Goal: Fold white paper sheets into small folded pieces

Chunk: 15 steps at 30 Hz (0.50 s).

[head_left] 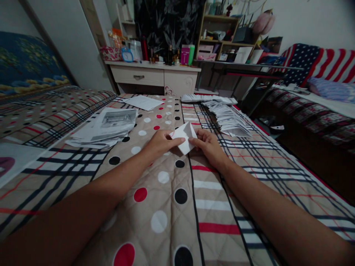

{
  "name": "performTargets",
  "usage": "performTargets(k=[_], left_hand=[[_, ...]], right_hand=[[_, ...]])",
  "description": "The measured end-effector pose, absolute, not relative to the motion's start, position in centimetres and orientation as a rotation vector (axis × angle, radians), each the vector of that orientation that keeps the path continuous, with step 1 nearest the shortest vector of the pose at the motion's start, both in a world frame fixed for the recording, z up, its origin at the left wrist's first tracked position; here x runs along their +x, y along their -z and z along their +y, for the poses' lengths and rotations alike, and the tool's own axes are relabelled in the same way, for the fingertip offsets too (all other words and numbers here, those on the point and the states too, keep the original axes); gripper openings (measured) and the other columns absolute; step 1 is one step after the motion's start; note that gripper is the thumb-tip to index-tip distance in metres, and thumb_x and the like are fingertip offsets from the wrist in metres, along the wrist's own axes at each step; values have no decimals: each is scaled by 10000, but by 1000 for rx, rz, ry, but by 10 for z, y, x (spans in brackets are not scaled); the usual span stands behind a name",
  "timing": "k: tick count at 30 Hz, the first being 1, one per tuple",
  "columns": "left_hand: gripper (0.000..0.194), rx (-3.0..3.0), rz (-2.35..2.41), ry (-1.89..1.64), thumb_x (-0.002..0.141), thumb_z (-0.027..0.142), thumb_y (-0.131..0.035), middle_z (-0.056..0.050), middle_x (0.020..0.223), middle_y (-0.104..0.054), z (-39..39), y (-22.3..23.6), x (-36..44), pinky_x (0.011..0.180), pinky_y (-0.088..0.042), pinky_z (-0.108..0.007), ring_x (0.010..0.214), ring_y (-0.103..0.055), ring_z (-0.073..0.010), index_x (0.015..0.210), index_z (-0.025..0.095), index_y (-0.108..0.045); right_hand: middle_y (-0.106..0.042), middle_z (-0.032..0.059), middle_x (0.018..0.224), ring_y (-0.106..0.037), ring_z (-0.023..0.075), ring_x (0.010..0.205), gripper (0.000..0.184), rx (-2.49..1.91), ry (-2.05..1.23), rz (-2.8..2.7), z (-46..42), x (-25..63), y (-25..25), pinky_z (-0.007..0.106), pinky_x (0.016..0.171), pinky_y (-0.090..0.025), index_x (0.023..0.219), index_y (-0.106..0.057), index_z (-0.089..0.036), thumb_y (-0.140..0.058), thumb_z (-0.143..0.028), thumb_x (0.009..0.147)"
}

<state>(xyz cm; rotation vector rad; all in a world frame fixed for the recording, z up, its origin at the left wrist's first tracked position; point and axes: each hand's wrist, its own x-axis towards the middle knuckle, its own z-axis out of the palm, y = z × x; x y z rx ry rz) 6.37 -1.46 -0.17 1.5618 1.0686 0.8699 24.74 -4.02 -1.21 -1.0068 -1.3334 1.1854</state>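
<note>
Between my two hands is a folded piece of white paper (183,133), held tilted just above the quilt, with a shaded flap at its upper right. My left hand (161,142) pinches its left side, the thumb lying across the front. On the right side my right hand (207,145) grips the paper with thumb and fingers; some of those fingers are hidden behind it. Left of my hands lies a pile of printed sheets (107,125). To the right, a long row of folded paper pieces (229,120) overlaps across the quilt.
Under everything spreads a bed quilt (161,236) with dots, stripes and plaid. White sheets (144,102) and a bundle of folded paper (208,98) lie toward its far edge. Beyond stands a white dresser (138,75) with bottles on top. A dark desk (249,66) is at the right.
</note>
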Motion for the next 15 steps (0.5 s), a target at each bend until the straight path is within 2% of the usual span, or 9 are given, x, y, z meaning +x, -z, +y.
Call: performTargets(k=[3, 5, 7, 10, 15], left_hand=[[420, 1535, 1063, -940, 618, 306, -808, -59, 819, -732, -11, 4, 60, 603, -487, -230, 683, -655, -153, 962, 94, -694], [462, 1554, 1046, -911, 611, 279, -810, -70, 852, -739, -8, 7, 57, 631, -512, -250, 709, -675, -168, 1013, 97, -676], [444, 1636, 1050, -880, 624, 270, -798, -72, 845, -742, -5, 11, 55, 627, -513, -256, 703, -680, -173, 1017, 103, -677], [423, 1762, 1064, -869, 636, 274, -788, -65, 845, -741, -2, 14, 52, 623, -503, -255, 705, -675, -172, 1015, 116, -690], [424, 1922, 1210, -951, 663, 355, -773, -47, 796, -713, -2, 16, 53, 603, -464, -255, 668, -619, -151, 1010, 119, -712]], right_hand=[[-714, 32, 873, -626, 158, 734, 322, -1029, -1178, -1450, -40, 247, 13, 250, 635, -470, 1000, -694, -153, -719, -292, 710], [-720, 56, 967, -642, 191, 844, 354, -1062, -1097, -1531, -40, 247, 13, 281, 725, -491, 1036, -701, -146, -723, -304, 720], [-718, 68, 1007, -639, 204, 881, 383, -1087, -1027, -1594, -40, 247, 13, 289, 750, -490, 1070, -703, -141, -719, -338, 742], [-714, 58, 926, -620, 180, 787, 351, -1100, -999, -1622, -39, 249, 14, 269, 673, -471, 1034, -714, -138, -650, -397, 806], [-637, 13, 655, -525, 135, 605, 211, -1255, -873, -1654, -38, 251, 18, 238, 545, -383, 719, -703, -140, -644, -337, 767]])
